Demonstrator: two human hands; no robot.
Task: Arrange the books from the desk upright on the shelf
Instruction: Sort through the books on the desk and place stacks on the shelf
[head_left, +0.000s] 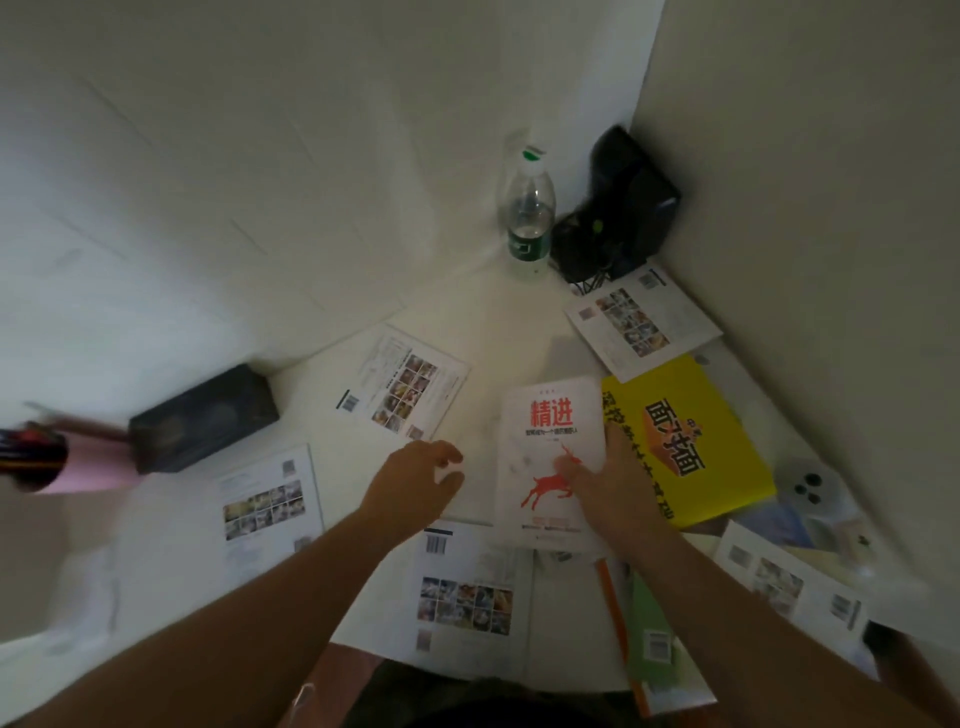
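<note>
Your right hand (618, 483) rests with fingers spread on the white book (550, 457), which lies flat, long axis running away from you, red title at the far end. Your left hand (415, 483) hovers just left of it, fingers loosely curled, holding nothing. A yellow book (691, 441) lies just right of your right hand (partly covered by the white one).
</note>
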